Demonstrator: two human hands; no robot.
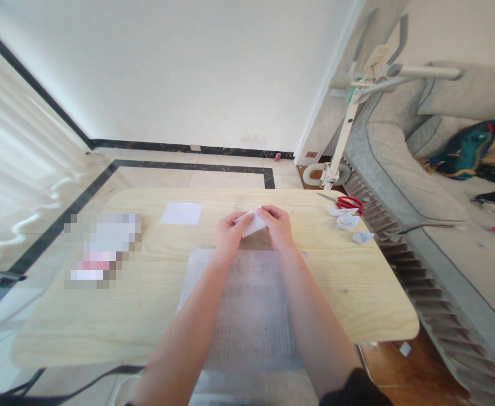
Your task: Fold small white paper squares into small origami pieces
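Observation:
Between my two hands is a small folded piece of white paper (pixel 254 225), held up over the table just beyond a printed sheet. My left hand (pixel 229 232) grips its left end, with the thumb on the near face. On the opposite end, the fingers and thumb of my right hand (pixel 277 224) pinch the upper right corner. The printed sheet (pixel 255 304) lies flat beneath my forearms. A plain white sheet of paper (pixel 182 213) rests on the table to the left of my hands.
Red-handled scissors (pixel 349 204) lie at the table's (pixel 158 316) back right, beside folded white paper pieces (pixel 347 219) and another folded piece (pixel 362 237). A blurred-out stack (pixel 107 242) sits at left. A grey sofa (pixel 416 192) and a white exercise frame (pixel 341 141) stand at right.

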